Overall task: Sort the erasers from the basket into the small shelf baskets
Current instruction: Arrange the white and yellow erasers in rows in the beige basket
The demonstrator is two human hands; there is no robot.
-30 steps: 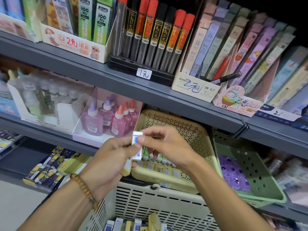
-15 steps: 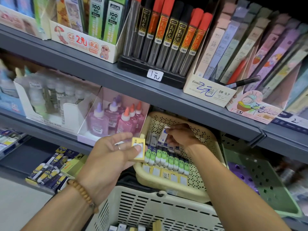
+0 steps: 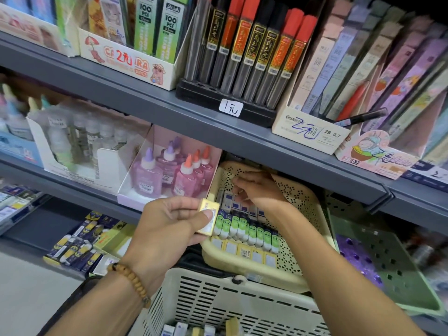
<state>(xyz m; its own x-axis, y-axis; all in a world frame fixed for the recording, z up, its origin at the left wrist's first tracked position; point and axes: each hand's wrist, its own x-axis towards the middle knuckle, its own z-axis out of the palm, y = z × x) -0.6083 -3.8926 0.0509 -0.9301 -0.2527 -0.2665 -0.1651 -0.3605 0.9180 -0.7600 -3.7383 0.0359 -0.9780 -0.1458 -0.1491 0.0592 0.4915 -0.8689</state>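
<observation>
My left hand (image 3: 167, 229) pinches a yellow eraser (image 3: 208, 218) just left of the cream shelf basket (image 3: 266, 275). That basket holds a front row of yellow erasers (image 3: 242, 251), a middle row of green-and-white erasers (image 3: 242, 227) and a back row of blue-and-white erasers (image 3: 244, 209). My right hand (image 3: 259, 190) reaches into the back of the basket, its curled fingertips on a blue-and-white eraser (image 3: 227, 198) at the row's left end. Below stands the white slotted basket (image 3: 230, 306) with several loose erasers (image 3: 194, 331) at its bottom.
A grey shelf edge (image 3: 291, 154) hangs close above my right hand. Pink glue bottles (image 3: 169, 175) in a box stand left of the cream basket. A green basket (image 3: 392, 270) with purple items (image 3: 351, 248) sits to its right. Boxed erasers (image 3: 80, 246) lie on the lower left shelf.
My right hand took a blue-and-white eraser from my left hand and carried it to the back row of the cream basket. My left hand kept the yellow eraser.
</observation>
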